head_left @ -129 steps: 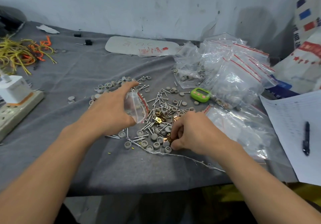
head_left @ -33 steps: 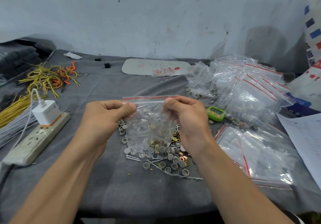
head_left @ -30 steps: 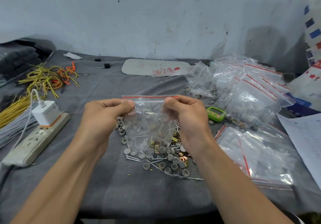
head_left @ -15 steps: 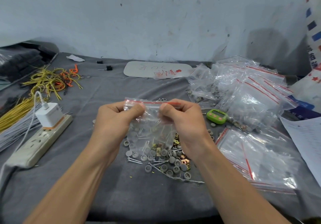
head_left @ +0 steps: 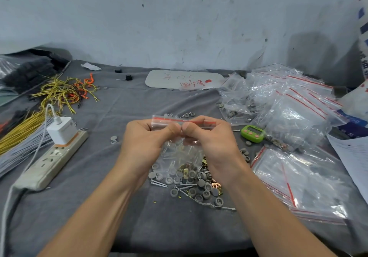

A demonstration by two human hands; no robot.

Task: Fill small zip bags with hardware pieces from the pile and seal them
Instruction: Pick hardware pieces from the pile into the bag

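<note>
Two hands work one bag: our left hand and right hand each pinch its red zip strip, thumbs nearly touching at its middle. The bag hangs between and below them, just above the pile on the surface. We see three risks. A screw point could pierce the film. A piece caught in the strip would leave a gap. An unpressed end beyond either thumb could let pieces spill.

One left hand, one right hand, one held zip bag, one green timer
</note>
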